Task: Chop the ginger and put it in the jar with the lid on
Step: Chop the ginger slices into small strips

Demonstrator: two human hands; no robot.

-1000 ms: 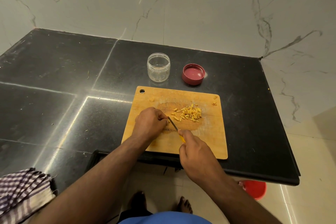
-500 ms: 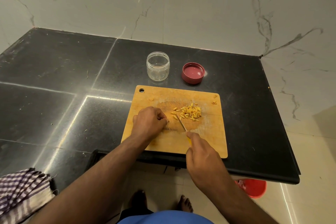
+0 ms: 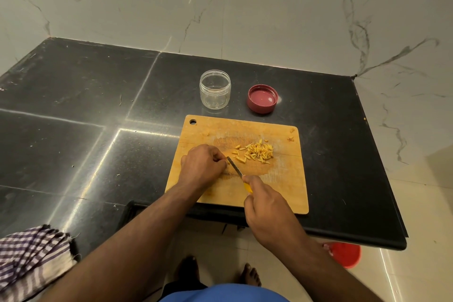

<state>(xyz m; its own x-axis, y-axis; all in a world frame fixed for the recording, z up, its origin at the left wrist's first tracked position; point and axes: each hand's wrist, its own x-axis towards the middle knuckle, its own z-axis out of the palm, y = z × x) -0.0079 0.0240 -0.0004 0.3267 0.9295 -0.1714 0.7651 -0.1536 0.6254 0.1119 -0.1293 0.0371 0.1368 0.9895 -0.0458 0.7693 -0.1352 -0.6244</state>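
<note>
Just ginger [image 3: 256,153] right of hands [image 3: 203,165].

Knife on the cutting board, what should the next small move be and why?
Probably another cut down beside the left hand: the knife, held by the right hand, has its tip at that hand's curled fingers. Whether they hold ginger is hidden. The jar is empty.

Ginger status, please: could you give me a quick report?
Right hand grips knife; left hand pins a piece, hidden. Chopped ginger piled on board. Jar empty, lid off. Nothing blocking.
</note>
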